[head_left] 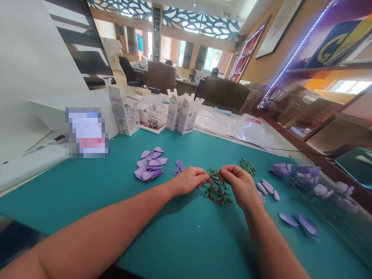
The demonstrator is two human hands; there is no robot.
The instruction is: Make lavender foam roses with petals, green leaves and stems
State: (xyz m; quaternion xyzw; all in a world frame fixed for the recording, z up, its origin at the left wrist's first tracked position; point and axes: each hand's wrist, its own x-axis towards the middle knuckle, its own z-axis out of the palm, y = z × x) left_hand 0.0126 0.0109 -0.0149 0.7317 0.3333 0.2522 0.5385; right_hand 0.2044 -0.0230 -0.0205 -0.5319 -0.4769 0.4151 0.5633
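Observation:
Between my two hands runs a thin green stem piece, pinched at one end by each. My left hand closes thumb and fingers on its left end. The fingertips of my right hand grip the other end. Just below lies a pile of dark green leafy pieces with some red parts. Left of my left hand are purple ring-shaped pieces and a heap of purple petals. Beyond my right hand sit short green stems and several pale purple bud pieces.
Purple flowers lie at the right, with loose petals nearer me. White boxes and a tray with plastic bags stand along the back of the green mat. A blurred-out phone-like screen leans at left.

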